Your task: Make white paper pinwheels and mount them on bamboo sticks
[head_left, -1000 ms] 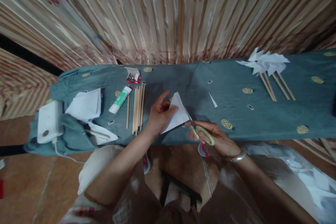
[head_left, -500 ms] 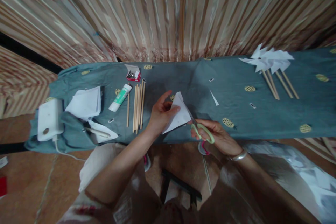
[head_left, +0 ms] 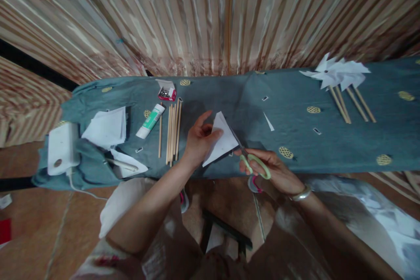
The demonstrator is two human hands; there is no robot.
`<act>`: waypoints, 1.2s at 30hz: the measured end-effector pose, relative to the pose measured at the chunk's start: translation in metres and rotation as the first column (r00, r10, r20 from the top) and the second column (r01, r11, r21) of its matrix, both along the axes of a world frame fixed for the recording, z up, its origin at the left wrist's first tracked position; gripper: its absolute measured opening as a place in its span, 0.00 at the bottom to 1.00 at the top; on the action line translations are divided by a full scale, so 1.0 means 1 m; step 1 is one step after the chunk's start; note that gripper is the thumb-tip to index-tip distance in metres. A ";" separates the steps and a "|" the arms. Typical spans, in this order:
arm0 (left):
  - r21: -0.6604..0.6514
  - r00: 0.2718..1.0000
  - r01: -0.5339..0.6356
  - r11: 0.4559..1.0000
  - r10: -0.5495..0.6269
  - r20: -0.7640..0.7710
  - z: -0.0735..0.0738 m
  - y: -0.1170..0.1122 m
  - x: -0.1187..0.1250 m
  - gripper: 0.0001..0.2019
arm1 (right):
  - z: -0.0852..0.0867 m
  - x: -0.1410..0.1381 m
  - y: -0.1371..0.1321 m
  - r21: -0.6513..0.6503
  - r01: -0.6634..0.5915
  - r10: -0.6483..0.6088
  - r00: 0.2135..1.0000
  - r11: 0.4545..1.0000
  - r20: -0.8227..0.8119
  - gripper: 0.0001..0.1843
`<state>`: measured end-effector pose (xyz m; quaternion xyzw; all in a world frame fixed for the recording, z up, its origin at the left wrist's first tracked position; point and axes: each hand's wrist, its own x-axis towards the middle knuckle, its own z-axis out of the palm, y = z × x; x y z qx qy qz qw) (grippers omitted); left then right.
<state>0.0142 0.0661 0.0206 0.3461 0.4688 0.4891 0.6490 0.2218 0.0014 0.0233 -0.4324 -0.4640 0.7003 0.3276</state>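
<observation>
My left hand (head_left: 197, 140) pinches a folded white paper triangle (head_left: 222, 140) above the blue-grey cloth-covered table (head_left: 295, 140). My right hand (head_left: 272, 168) grips green-handled scissors (head_left: 252, 161), and their blades meet the paper's right edge. A row of several wooden sticks (head_left: 171, 132) lies just left of my left hand, with a green and white glue tube (head_left: 150, 121) beside them.
A small red box of pins (head_left: 167, 93) sits behind the sticks. A stack of white paper (head_left: 106, 127) and a white device with a cable (head_left: 61, 148) lie at the left end. Finished white paper pinwheels on sticks (head_left: 341, 79) rest at the far right. Striped curtain hangs behind.
The scissors have worked a little further along the paper's edge. Both hands stay in nearly the same place.
</observation>
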 end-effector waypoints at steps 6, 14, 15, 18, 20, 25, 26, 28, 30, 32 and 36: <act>0.032 1.000 0.003 0.999 -0.002 -0.031 0.000 -0.001 0.000 0.37 | -0.002 -0.001 -0.002 -0.027 0.014 -0.014 1.000 1.000 -0.014 0.23; 0.033 0.999 -0.004 0.999 0.005 -0.037 -0.003 -0.001 0.000 0.37 | -0.005 0.000 -0.002 -0.032 0.023 -0.022 0.999 0.999 0.030 0.22; 0.033 0.999 -0.001 0.999 0.002 -0.039 -0.003 -0.001 0.000 0.37 | -0.005 -0.001 -0.002 -0.033 0.026 -0.025 0.999 0.999 0.027 0.22; 0.034 0.999 0.005 0.999 -0.003 -0.048 -0.003 -0.001 0.000 0.38 | -0.004 -0.002 -0.002 -0.058 0.035 -0.035 0.999 0.998 0.010 0.23; 0.036 0.999 0.002 0.999 -0.001 -0.040 -0.004 -0.001 0.000 0.39 | -0.003 -0.003 -0.002 -0.085 0.045 -0.046 0.999 0.995 -0.009 0.24; 0.020 1.000 -0.016 1.000 0.017 -0.021 -0.004 -0.001 0.001 0.37 | -0.002 -0.003 -0.002 -0.124 0.059 -0.064 0.997 0.990 -0.031 0.24; 0.018 1.000 -0.016 1.000 0.017 -0.023 -0.004 -0.001 0.001 0.37 | -0.002 -0.003 -0.002 -0.128 0.056 -0.061 0.998 0.990 -0.033 0.24; 0.014 1.000 -0.008 1.000 0.009 -0.023 -0.003 -0.002 0.001 0.37 | -0.002 -0.003 -0.002 -0.126 0.053 -0.057 0.998 0.991 -0.025 0.25; 0.012 1.000 0.017 1.000 -0.016 -0.015 -0.002 -0.003 0.001 0.37 | -0.002 -0.002 -0.002 -0.118 0.054 -0.054 0.999 0.992 0.001 0.26; 0.005 0.999 0.046 0.999 -0.046 -0.006 -0.001 -0.005 0.002 0.37 | -0.002 -0.002 -0.002 -0.106 0.059 -0.056 0.998 0.993 0.029 0.26; -0.006 0.998 0.070 0.997 -0.070 -0.003 -0.001 -0.007 0.004 0.38 | -0.004 -0.002 -0.003 -0.090 0.066 -0.064 0.997 0.994 0.035 0.24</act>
